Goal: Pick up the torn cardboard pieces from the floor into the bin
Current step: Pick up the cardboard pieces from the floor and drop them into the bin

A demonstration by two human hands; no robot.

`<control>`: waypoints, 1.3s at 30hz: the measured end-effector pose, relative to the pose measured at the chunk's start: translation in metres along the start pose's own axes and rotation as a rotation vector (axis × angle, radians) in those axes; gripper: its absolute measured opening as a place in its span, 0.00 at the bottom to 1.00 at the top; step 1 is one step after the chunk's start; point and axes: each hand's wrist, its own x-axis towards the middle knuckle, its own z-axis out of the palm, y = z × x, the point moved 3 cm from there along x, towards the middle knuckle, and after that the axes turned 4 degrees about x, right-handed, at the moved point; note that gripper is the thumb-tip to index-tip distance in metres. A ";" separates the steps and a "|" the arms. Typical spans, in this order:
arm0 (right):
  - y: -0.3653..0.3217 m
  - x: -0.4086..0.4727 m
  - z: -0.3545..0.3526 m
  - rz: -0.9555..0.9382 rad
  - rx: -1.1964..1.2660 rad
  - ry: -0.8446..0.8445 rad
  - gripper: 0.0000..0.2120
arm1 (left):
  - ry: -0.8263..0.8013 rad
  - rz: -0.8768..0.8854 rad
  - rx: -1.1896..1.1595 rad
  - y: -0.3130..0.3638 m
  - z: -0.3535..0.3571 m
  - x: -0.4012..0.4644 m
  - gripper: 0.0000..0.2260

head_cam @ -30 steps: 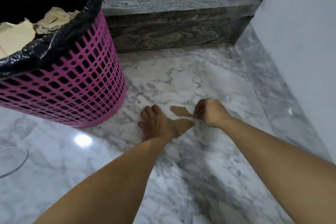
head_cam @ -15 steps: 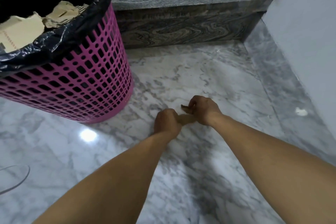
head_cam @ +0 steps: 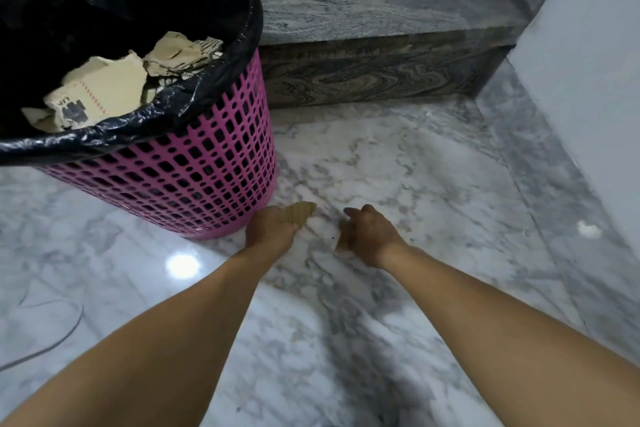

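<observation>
A torn cardboard piece [head_cam: 300,212] is held in the left hand [head_cam: 269,229], whose fingers [head_cam: 289,228] are curled closed around it; the piece's tip is seen projecting just beyond the fingertips, close beside the base of the pink mesh bin [head_cam: 194,170]. The right hand [head_cam: 367,231] is loosely curled, with one finger extended forward. A brownish shape at its thumb side may be a second scrap, but whether anything is pinched there cannot be told. Between the two sets of fingers, bare marble floor [head_cam: 398,163] is visible. Up and left of the left fingers, inside the bin's black liner bag [head_cam: 221,10], more torn cardboard pieces [head_cam: 114,83] are piled. Beyond the fingertips, a dark granite step [head_cam: 381,45] is seen.
</observation>
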 end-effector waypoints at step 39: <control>-0.281 -0.064 -0.226 -0.036 0.619 0.294 0.20 | 0.254 0.022 0.217 0.228 -0.232 -0.127 0.11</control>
